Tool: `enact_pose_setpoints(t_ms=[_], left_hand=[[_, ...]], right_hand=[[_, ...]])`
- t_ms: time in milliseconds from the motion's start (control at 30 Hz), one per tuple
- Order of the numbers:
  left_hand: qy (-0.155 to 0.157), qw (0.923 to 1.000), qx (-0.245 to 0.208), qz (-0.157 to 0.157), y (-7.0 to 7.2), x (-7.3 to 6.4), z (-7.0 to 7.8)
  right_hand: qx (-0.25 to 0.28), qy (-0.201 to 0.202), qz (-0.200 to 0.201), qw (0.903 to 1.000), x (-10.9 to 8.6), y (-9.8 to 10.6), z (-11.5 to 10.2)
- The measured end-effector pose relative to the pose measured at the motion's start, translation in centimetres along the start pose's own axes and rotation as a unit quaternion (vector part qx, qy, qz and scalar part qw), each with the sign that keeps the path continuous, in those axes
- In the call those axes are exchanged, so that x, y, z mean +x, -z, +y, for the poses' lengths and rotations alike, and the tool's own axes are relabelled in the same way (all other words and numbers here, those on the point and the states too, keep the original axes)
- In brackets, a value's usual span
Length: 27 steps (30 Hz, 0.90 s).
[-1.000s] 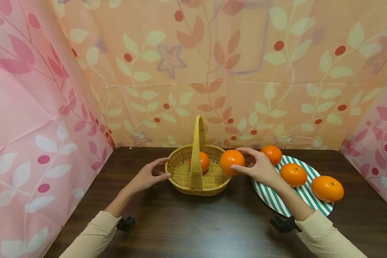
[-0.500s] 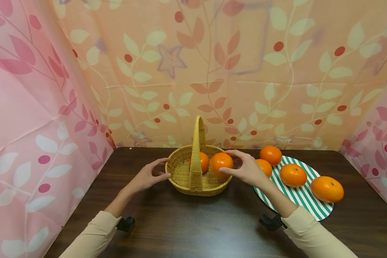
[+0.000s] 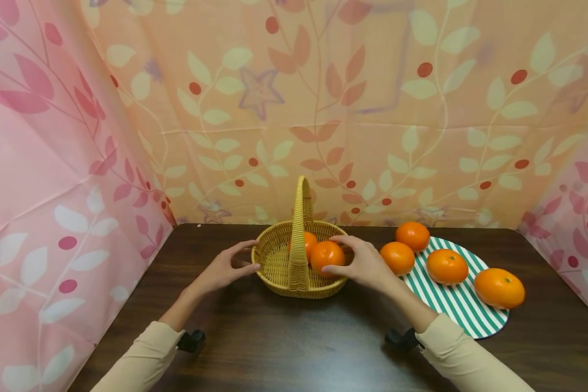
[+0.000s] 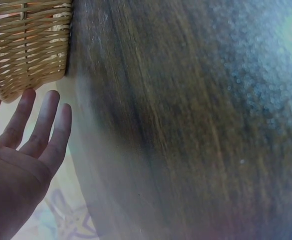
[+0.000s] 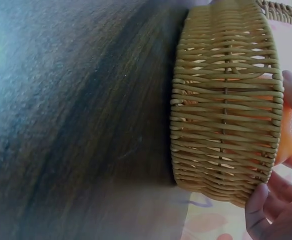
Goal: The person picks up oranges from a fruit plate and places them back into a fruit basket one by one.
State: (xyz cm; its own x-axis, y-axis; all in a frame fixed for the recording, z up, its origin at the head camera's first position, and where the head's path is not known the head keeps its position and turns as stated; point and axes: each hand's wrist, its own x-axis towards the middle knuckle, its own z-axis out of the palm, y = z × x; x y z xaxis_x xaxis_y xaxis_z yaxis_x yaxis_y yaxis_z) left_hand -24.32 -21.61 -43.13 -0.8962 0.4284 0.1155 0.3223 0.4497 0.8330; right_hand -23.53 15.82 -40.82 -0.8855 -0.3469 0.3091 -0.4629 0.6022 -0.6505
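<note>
A yellow wicker basket (image 3: pixel 274 283) with a tall handle (image 3: pixel 298 239) stands on the table. My left hand (image 3: pixel 221 268) touches its left rim; in the left wrist view the fingers (image 4: pixel 45 120) stretch out straight against the woven side. Reaching over the right rim, my right hand (image 3: pixel 367 265) holds an orange (image 3: pixel 327 258) between thumb and fingers, low inside the basket. Another orange (image 3: pixel 310 242) lies in the basket, partly hidden by the handle. The right wrist view shows the held orange (image 5: pixel 289 132) behind the wicker wall; whether it touches the basket floor is hidden.
On the right, a green-and-white striped round mat (image 3: pixel 470 313) bears several oranges (image 3: pixel 447 266), with one orange (image 3: pixel 412 236) at its far edge. The dark wooden table (image 3: pixel 274 348) is backed by a floral curtain (image 3: pixel 372 109).
My right hand has moved left with the orange, from above the basket's right rim down into it. An orange on the mat's left side has come into full view. My left hand has stayed put.
</note>
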Motion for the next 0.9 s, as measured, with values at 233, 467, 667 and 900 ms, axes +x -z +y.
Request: enact_pose_setpoints(t_ms=[233, 467, 667, 900], left_hand=[[-0.008, 1.0000, 0.003, 0.001, 0.0, 0.0, -0.2], [-0.006, 1.0000, 0.004, 0.000, 0.0, 0.0, -0.3], [-0.006, 1.0000, 0.006, -0.001, 0.0, 0.1, -0.2], [-0.006, 1.0000, 0.006, -0.001, 0.0, 0.0, 0.0]], right_hand=[[-0.019, -0.004, -0.006, 0.9998, -0.1, -0.1, -0.2], [0.001, 0.007, -0.008, 0.9999, -0.3, -0.1, 0.2], [0.058, 0.044, 0.005, 0.9973, -0.7, 0.9, 0.7], [0.111, 0.058, 0.029, 0.9917, -1.6, 3.3, 1.6]])
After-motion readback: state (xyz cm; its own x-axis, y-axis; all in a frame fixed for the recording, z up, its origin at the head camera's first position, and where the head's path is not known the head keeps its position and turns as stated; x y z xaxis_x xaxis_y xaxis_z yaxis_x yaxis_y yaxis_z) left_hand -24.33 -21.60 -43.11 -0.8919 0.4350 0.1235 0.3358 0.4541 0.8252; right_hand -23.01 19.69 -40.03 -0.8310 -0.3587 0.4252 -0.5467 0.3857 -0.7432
